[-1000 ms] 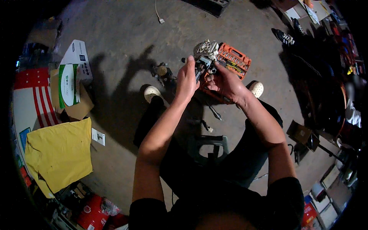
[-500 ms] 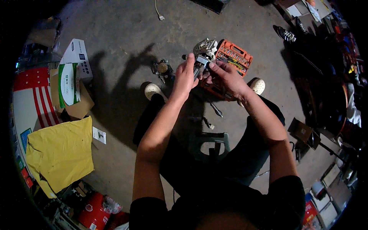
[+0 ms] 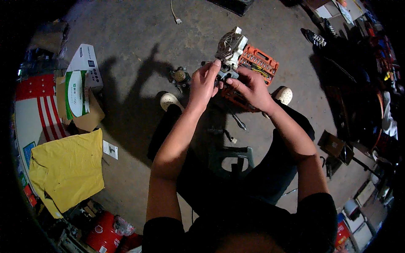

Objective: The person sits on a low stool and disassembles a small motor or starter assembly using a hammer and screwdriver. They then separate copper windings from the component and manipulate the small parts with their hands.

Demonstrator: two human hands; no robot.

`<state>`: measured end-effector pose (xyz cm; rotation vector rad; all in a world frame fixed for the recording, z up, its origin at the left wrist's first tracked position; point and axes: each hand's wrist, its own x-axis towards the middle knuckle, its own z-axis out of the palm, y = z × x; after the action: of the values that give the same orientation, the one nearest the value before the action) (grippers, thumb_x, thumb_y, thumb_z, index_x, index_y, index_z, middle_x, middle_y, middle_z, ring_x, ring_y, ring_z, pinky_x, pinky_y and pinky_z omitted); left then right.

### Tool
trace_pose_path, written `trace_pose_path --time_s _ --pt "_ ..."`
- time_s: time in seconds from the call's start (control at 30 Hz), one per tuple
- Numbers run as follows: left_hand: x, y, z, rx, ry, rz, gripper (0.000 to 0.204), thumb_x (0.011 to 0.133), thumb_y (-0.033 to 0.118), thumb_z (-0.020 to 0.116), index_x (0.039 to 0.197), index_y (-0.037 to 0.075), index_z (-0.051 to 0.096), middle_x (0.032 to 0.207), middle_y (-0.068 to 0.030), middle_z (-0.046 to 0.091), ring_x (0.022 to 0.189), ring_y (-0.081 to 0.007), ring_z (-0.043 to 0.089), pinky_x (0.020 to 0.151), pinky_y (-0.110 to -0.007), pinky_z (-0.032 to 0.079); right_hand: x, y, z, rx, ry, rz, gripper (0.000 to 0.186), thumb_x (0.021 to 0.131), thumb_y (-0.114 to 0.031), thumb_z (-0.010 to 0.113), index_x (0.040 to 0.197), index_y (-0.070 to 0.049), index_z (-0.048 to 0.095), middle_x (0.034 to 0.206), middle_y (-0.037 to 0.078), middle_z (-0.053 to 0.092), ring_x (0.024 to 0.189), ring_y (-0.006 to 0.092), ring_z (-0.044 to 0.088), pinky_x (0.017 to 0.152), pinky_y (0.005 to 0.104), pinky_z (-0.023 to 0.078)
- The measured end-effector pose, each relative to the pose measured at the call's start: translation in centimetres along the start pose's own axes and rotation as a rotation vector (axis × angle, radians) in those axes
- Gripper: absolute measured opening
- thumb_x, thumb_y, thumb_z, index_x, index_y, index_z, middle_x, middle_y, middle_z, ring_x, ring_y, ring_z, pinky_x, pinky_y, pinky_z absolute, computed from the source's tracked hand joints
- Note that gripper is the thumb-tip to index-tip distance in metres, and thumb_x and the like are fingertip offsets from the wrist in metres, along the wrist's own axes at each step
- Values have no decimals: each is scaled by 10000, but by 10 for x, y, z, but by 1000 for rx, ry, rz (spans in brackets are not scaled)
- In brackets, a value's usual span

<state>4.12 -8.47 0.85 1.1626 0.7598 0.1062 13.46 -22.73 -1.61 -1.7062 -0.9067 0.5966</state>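
Hands first, what are they doing?

— Left hand (image 3: 205, 82) and right hand (image 3: 249, 86) both hold a small grey motor (image 3: 230, 48) up in the air, over the floor (image 3: 126, 33). Fingers pinch a dark bit at its bottom end.

— What step is that?

— Looks like fiddling with a small piece on the motor. Next move needs a firm hold with one hand and a careful twist or pull with the other.

— What's near?

— An orange tool case (image 3: 258, 63) lies open just behind. A round metal part (image 3: 180, 76) sits on the floor, left of the hands.
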Motion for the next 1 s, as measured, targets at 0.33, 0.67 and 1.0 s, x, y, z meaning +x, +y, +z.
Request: trace_pose_path --time_s 0.33,0.67,1.0 --pt "0 -12 4 77 -7 325 180 894 170 555 960 3 555 702 8 533 550 -66 483 494 -229 402 -4 -16 -5 66 -44 78 265 859 -204 657 984 22 599 701 49 575 614 63 463 540 265 404" --pt "-1 -16 10 157 14 396 210 885 143 569 1011 -23 550 719 8 550 574 -54 488 523 -223 415 -5 -29 -18 -7 -64 77 318 871 -258 638 994 30 587 704 71 592 619 90 508 555 282 426" --pt "-4 -14 9 47 -15 207 328 927 380 492 929 64 578 755 23 565 628 -54 516 499 -209 417 -4 -10 -15 -109 -55 -66 359 859 -300 648 862 55 592 600 139 546 534 183 534 521 336 418"
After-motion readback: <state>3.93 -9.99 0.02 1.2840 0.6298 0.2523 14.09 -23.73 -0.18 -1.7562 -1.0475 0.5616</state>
